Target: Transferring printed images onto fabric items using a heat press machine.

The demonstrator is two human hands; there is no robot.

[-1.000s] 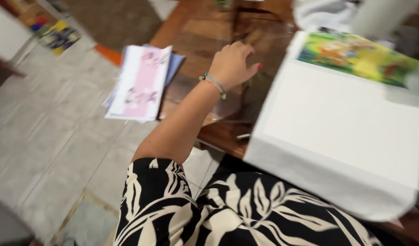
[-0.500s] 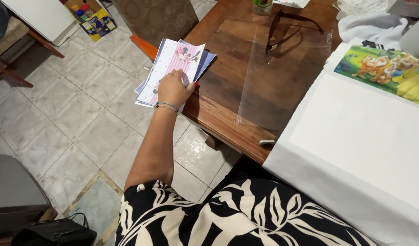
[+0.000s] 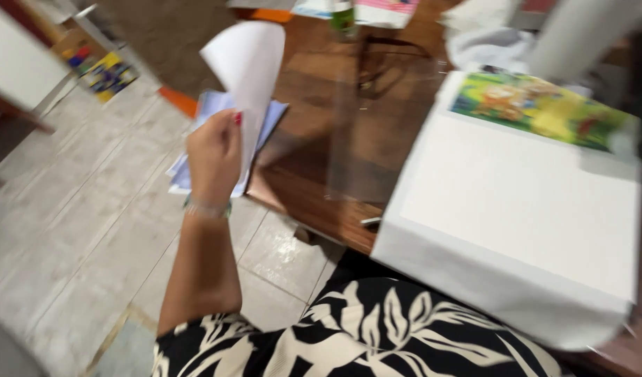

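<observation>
- Left hand (image 3: 212, 157) raised over the table's left edge, fingers closed on a white sheet of paper (image 3: 247, 77); the sheet stands nearly upright and curls over at the top.
- A beaded bracelet (image 3: 206, 208) sits on that wrist.
- Just beneath the hand, a stack of pale blue and white papers (image 3: 265, 119) lies at the corner of the wooden table (image 3: 314, 202), partly overhanging the edge.
- Right hand not in view.
- A clear plastic sheet (image 3: 377, 132) lies flat on the tabletop, to the right of the stack; a dark pair of glasses (image 3: 387, 59) seems to rest at its far end, though blur makes this uncertain.
- A large white canvas (image 3: 523, 209) fills the right side, near the person's lap; a colourful picture (image 3: 537, 105) lies on its far end.
- A small green bottle (image 3: 343, 17) stands at the table's far side, with more printed papers (image 3: 377, 10) behind it.
- White cloth (image 3: 485, 42) bunched at upper right.
- Pale floor tiles (image 3: 76, 223) to the left; a bright booklet (image 3: 108, 73) lies on the floor farther off.
- Black and cream leaf-print clothing (image 3: 363, 335) at bottom.
</observation>
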